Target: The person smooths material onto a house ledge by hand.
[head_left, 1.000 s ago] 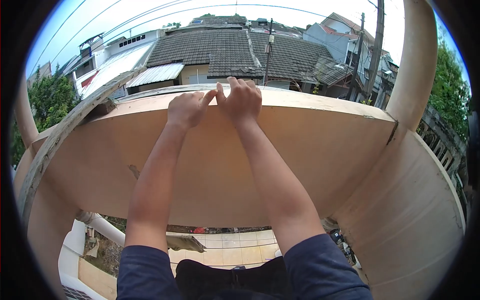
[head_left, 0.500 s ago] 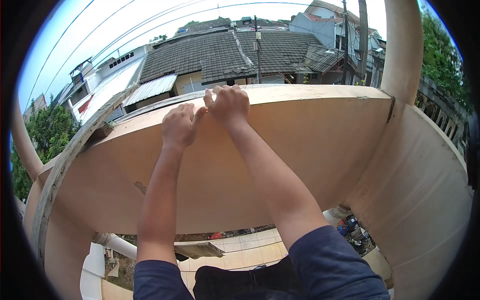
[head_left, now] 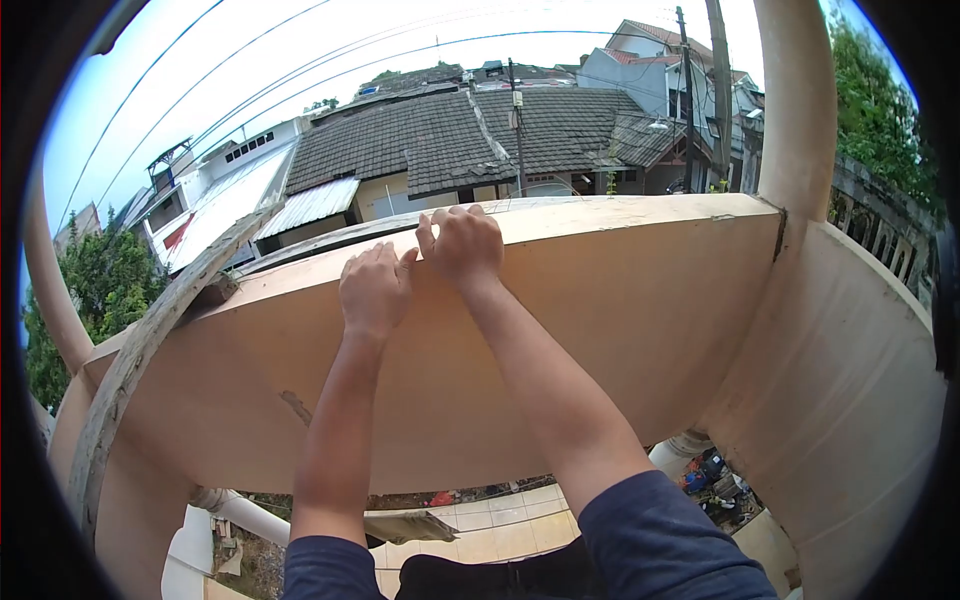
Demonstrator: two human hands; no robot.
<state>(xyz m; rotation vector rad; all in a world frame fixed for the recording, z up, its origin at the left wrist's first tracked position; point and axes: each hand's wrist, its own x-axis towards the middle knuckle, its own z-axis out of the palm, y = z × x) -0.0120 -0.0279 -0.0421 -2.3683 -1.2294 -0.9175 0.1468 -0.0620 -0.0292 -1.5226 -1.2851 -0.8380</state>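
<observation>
A peach-coloured wall (head_left: 600, 300) with a flat top ledge (head_left: 620, 212) spans the view in front of me. My left hand (head_left: 376, 288) lies over the ledge's near edge, its fingers resting on top and its thumb towards the other hand. Just right of it, my right hand (head_left: 466, 243) is bent over the same edge, fingers curled down on the ledge and thumb at the left side. The hands are close together but apart. Both forearms reach up along the wall's near face. The fingertips are partly hidden.
A weathered beam (head_left: 150, 340) slants along the left. Round columns (head_left: 800, 110) rise at both sides. Below are a tiled floor (head_left: 500, 520), a pale pipe (head_left: 250, 515) and scattered items (head_left: 715, 475). Tiled roofs (head_left: 400, 140), poles and wires stand beyond the wall.
The view has tilted up, so wall and hands appear lower. My left hand has straightened somewhat, with its thumb nearer its fingers. My right hand stays on the ledge.
</observation>
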